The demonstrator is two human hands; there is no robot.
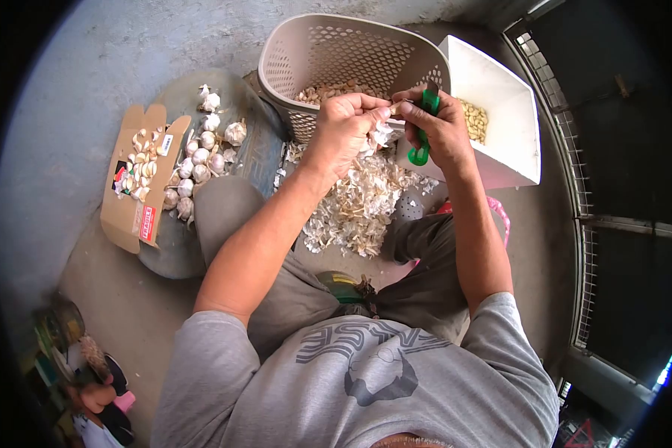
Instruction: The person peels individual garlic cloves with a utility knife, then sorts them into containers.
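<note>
My left hand [349, 128] pinches a small garlic clove [394, 110] between thumb and fingers, with loose papery skin [381, 134] hanging just below. My right hand [444, 127] is closed around a green-handled knife [423, 138], its thumb and fingertips meeting the clove; the blade is mostly hidden. Both hands are above the near rim of a beige perforated basket [355, 33] with cloves [343, 91] inside. Under them, a heap of garlic peels [351, 213] spreads over the floor between my legs.
To the right stands a white foam box [500, 160] with pale peeled cloves [474, 119]. On the left, whole garlic bulbs [201, 155] lie on a grey round surface [250, 112] beside a cardboard piece [119, 213] bearing cloves. A barred metal frame [575, 201] borders the right.
</note>
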